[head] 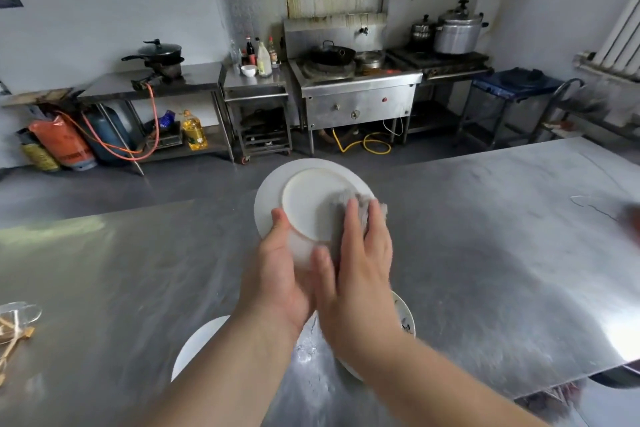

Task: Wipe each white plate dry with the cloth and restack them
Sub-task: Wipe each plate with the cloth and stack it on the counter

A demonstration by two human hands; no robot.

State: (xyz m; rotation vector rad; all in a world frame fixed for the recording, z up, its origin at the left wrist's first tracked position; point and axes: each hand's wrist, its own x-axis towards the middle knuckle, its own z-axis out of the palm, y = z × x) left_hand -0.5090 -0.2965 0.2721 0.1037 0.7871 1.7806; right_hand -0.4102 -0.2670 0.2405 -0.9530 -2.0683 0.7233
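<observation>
White plates [304, 208], three visible; one cloth [346, 215], two hands.

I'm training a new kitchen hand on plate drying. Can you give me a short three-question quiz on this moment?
1. True or false: the held plate is being wiped on its underside.
2. Which hand presses the cloth on the plate? A) left hand B) right hand C) neither
3. Fill in: besides the held plate, two more plates lie on the steel table, a plain white plate under the left forearm and a ____ plate under the right.

Key: 1. True, the foot ring faces the camera. 2. B. 3. patterned.
</observation>
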